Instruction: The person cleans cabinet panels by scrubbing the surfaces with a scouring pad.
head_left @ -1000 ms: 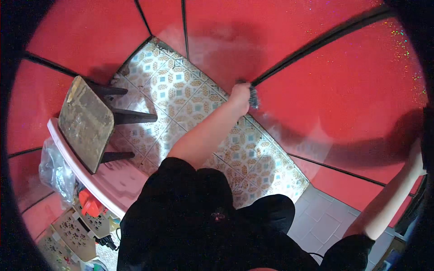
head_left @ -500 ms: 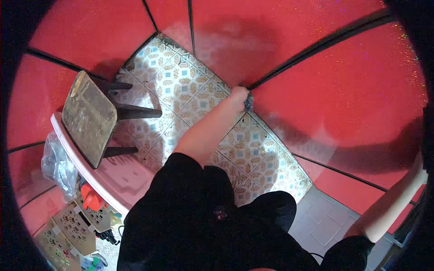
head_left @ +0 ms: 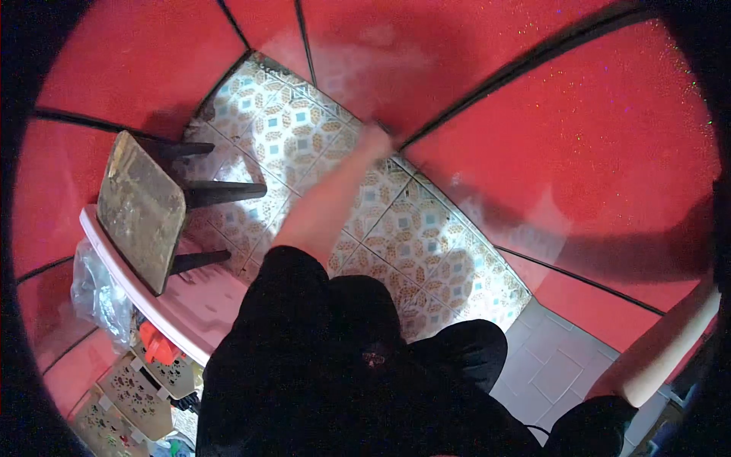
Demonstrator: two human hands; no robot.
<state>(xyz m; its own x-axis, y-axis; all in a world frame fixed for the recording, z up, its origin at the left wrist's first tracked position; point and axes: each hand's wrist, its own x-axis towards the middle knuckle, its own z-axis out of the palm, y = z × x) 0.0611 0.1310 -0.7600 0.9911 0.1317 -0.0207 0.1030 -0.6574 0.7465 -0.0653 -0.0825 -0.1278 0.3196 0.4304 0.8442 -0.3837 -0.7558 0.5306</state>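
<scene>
My left hand (head_left: 376, 143) is smeared by motion, its fingers closed at the foot of the red wall (head_left: 579, 160). It appears wrapped round a dark grey scrubbing pad, of which only a dark edge shows beyond the knuckles now. Below it the patterned tile floor (head_left: 403, 221) meets the wall along a diagonal line. Whitish, wet-looking smears mark the lower wall near the hand. My right forearm (head_left: 666, 343) stretches to the right edge, where the hand itself passes out of view.
A worn dark stool (head_left: 141, 213) lies on its side across a pink plastic table or tub rim (head_left: 145, 293). Left of it hang a clear plastic bag (head_left: 99, 297), a red object (head_left: 156, 344) and beige baskets (head_left: 137, 392). Grey tiles (head_left: 552, 362) lie at lower right.
My left hand has moved up and left along the wall's base with the grey pad. The view has shifted slightly; the right arm stays stretched out to the edge.
</scene>
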